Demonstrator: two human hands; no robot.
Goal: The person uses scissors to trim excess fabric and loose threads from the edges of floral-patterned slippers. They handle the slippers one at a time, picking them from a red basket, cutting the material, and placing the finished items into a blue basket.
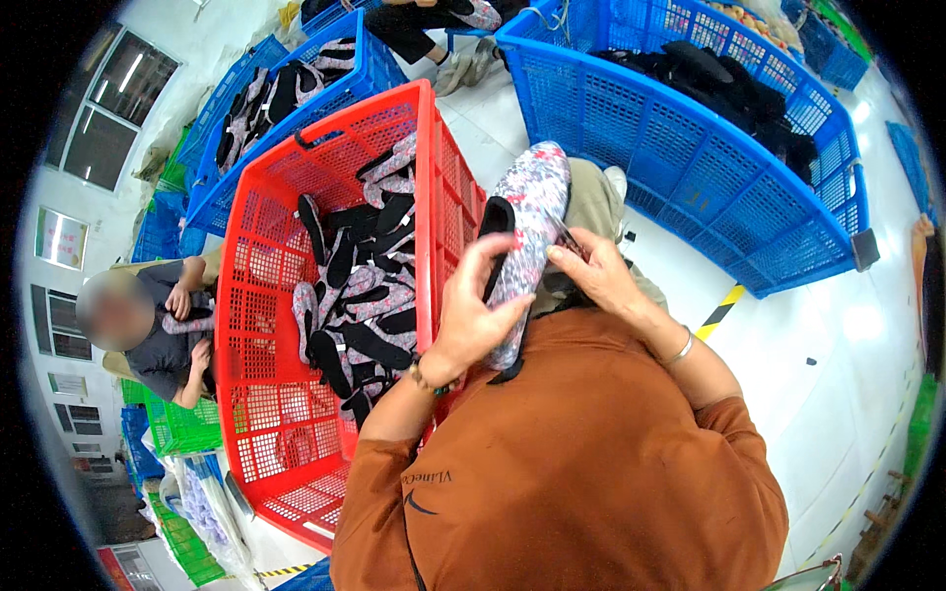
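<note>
A: Nearest item noted?
B: A floral slip-on shoe (537,192), held up before the brown shirt (601,443), between the two hands. Its long axis is set from near and slightly left to far and slightly right; the broad rounded end is pointed away from the body.

A: State of the hands?
B: Shoe gripped by the left hand (478,310): fingers laid at the dark opening, thumb spread across the patterned side. By the right hand (603,276), a thin dark item (565,234) is pinched at the shoe's right edge. Its kind cannot be told; contact with the fabric cannot be confirmed.

A: The relation that matters?
B: Left hand nearer, in plain contact. From the right hand, the shoe is found just to the left, its long edge turned that way and left uncovered toward the rounded end.

A: Farther out?
B: To the left, a red crate (428,177), in which a jumbled shoe heap (370,286) is contained. Ahead and right, a large blue crate (680,163), partly filled with black pieces (705,74). Far left, a co-worker (163,335) is noted, a similar shoe held.
</note>
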